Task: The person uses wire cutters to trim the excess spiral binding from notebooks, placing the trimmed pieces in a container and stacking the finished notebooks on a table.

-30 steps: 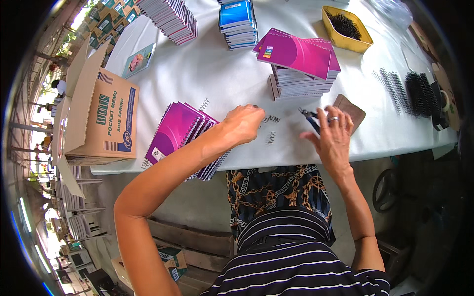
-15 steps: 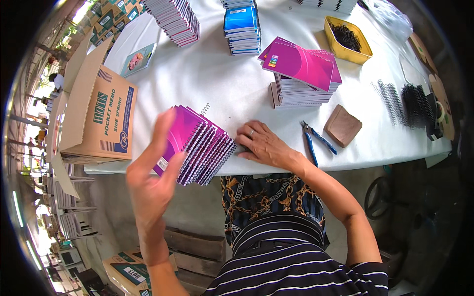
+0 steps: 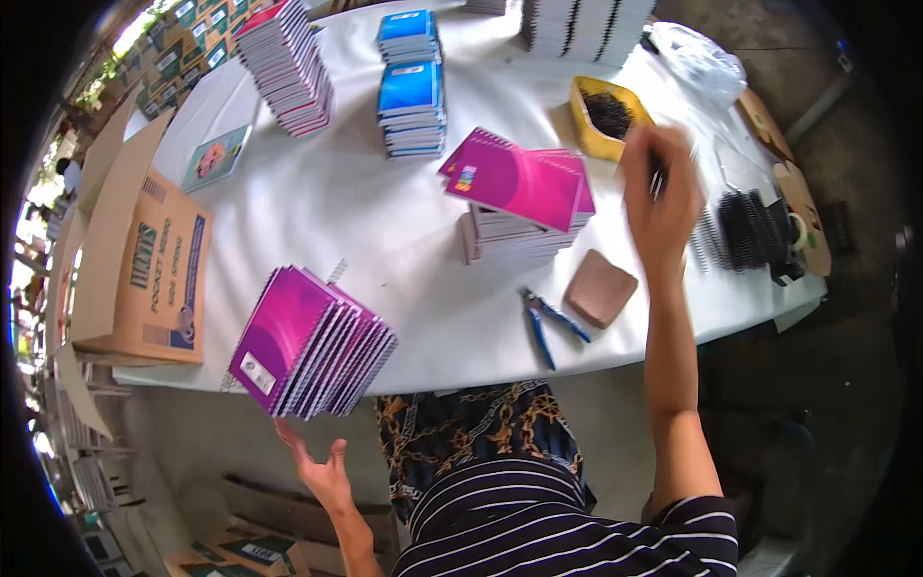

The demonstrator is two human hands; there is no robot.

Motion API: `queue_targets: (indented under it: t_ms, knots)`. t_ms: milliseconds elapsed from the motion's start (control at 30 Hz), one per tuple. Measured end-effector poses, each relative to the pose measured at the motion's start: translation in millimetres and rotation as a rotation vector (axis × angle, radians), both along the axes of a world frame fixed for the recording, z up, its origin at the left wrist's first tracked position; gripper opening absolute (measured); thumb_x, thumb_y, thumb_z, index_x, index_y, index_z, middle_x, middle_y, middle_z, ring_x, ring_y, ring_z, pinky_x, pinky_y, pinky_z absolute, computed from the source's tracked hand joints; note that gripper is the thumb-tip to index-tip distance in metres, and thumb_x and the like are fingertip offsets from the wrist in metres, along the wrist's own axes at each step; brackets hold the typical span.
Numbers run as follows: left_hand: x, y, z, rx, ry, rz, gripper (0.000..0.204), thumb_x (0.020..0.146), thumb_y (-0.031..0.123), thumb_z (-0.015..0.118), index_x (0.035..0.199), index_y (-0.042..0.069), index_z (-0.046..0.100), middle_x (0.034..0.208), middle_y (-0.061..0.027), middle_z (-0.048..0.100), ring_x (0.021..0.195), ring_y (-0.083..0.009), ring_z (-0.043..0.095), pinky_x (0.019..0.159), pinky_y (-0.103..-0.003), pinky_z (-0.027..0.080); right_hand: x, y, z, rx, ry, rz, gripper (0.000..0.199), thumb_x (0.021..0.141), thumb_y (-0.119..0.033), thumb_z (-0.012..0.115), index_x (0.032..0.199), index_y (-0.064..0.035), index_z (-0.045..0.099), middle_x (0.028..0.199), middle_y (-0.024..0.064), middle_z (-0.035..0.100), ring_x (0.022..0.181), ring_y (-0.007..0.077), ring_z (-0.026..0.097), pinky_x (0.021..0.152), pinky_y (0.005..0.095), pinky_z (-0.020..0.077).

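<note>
A leaning stack of purple spiral notebooks lies at the table's near left, wire-bound edges facing right. Just below its near corner, my left hand is open, fingers apart, with nothing in it. Over the table at the right, my right hand is raised beside a yellow tub of small black wire pieces. Its fingers are curled; something dark shows between them, too blurred to name. Left of that hand stands another purple notebook pile. Blue-handled pliers lie near a brown block.
An open cardboard box stands at the left. Blue notebook stacks and a red-topped stack are at the back. Black spiral coils and a clear plastic bag lie at the right.
My left hand has left the notebook stack and dropped toward me. My right hand has gone from beside the stack to the far right, near the tub. The view has shifted.
</note>
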State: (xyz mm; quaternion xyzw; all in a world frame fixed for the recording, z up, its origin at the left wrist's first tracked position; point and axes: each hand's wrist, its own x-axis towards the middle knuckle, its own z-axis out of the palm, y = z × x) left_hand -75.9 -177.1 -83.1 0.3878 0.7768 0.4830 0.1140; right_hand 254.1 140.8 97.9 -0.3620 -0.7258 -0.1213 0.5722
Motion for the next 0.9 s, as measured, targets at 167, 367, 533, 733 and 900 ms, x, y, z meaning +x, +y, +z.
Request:
queue_targets:
  t_ms: [167, 367, 533, 733, 900]
  knots:
    - [27.3, 35.5, -24.7, -0.096, 0.137, 0.047, 0.105, 0.074, 0.05, 0.078, 0.148, -0.006, 0.029, 0.155, -0.0284, 0.026, 0.145, -0.0415, 0.024, 0.116, -0.047, 0.026, 95.4, 203.5, -5.5, 0.025, -0.005, -0.232, 0.031, 0.098, -0.033, 0.059, 0.105, -0.0032, 0.055, 0.091, 0.0146, 0.062, 0.081, 0.0319, 0.061, 0.072, 0.0429, 0.0493]
    - [30.8, 61.6, -47.6, -0.023, 0.192, 0.1, 0.087, 0.073, 0.032, 0.084, 0.138, -0.009, 0.043, 0.146, -0.0296, 0.039, 0.136, -0.045, 0.035, 0.111, -0.052, 0.03, 157.9, 260.2, -74.4, -0.498, -0.284, -0.577, 0.056, 0.092, -0.049, 0.062, 0.13, -0.0086, 0.055, 0.125, 0.02, 0.059, 0.11, 0.0356, 0.061, 0.084, 0.051, 0.0506]
    - [19.8, 42.2, -43.8, -0.021, 0.267, 0.129, 0.08, 0.074, 0.024, 0.084, 0.137, -0.007, 0.045, 0.146, -0.0279, 0.041, 0.135, -0.0446, 0.036, 0.111, -0.054, 0.029, 80.0, 122.7, -36.9, -0.394, -0.193, -0.132, 0.018, 0.094, -0.023, 0.063, 0.098, -0.0052, 0.067, 0.098, 0.017, 0.064, 0.08, 0.0319, 0.068, 0.067, 0.0394, 0.0528]
    - [14.3, 58.8, -40.0, -0.041, 0.312, 0.126, 0.078, 0.079, 0.026, 0.079, 0.142, -0.001, 0.042, 0.152, -0.0276, 0.032, 0.143, -0.043, 0.027, 0.115, -0.055, 0.024, 20.8, -113.5, -86.5, -0.716, -0.7, -0.031, 0.024, 0.086, -0.027, 0.071, 0.097, -0.007, 0.065, 0.087, 0.008, 0.067, 0.086, 0.0246, 0.064, 0.074, 0.0365, 0.0502]
    - [-30.7, 64.7, -42.4, -0.06, 0.317, 0.115, 0.078, 0.08, 0.02, 0.077, 0.146, 0.002, 0.039, 0.152, -0.0271, 0.033, 0.146, -0.0418, 0.02, 0.116, -0.058, 0.018, 0.8, -133.0, -131.7, -0.703, -0.739, -0.155, 0.049, 0.086, -0.021, 0.067, 0.128, -0.0021, 0.051, 0.115, 0.018, 0.054, 0.104, 0.0307, 0.053, 0.083, 0.0396, 0.0433]
